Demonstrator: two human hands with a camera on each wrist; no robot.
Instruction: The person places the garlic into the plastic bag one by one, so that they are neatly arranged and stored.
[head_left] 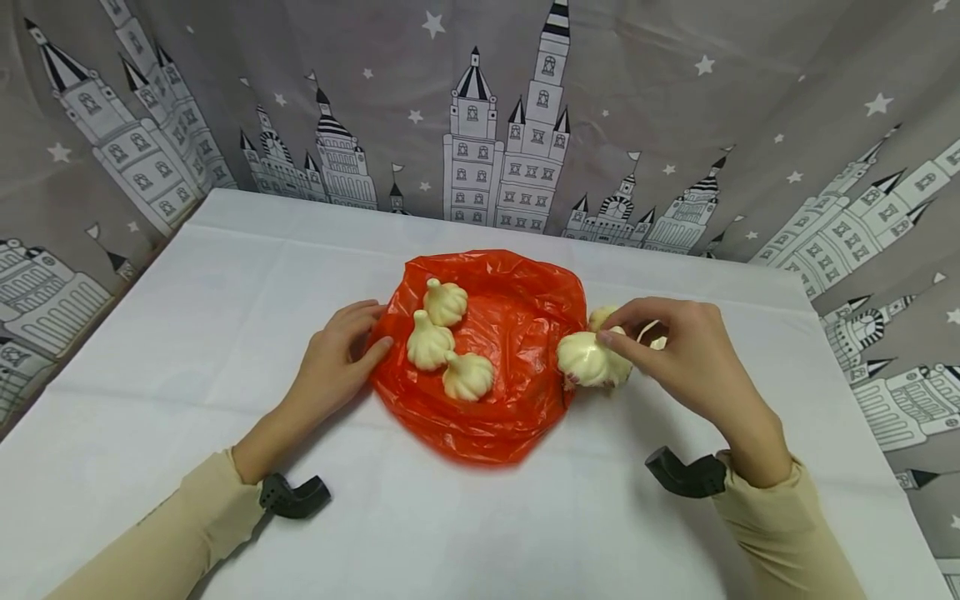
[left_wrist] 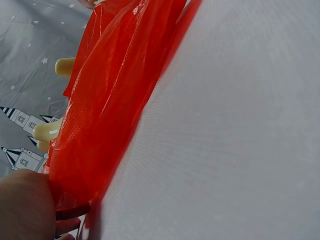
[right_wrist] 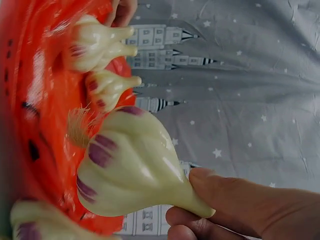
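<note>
My right hand [head_left: 686, 350] pinches a garlic bulb [head_left: 585, 358] by its stem, between thumb and fingertips, over the right rim of a red plastic bag [head_left: 510, 333]. In the right wrist view this held bulb [right_wrist: 135, 165] shows purple streaks and a tuft of roots. At the bag's left rim, my left hand [head_left: 337, 346] grips the plastic, its thumb on the upper side and the fingers outside. Inside the spread-open bag lie three pale bulbs: a back one [head_left: 445, 302], a left one [head_left: 430, 342] and a front one [head_left: 468, 377].
Beside the bag on the right, another garlic bulb [head_left: 602, 317] is partly hidden by my right hand. A white cloth [head_left: 300, 250] covers the table. Behind it hangs a grey curtain [head_left: 622, 67] printed with castles and stars. Each wrist carries a black device [head_left: 686, 473].
</note>
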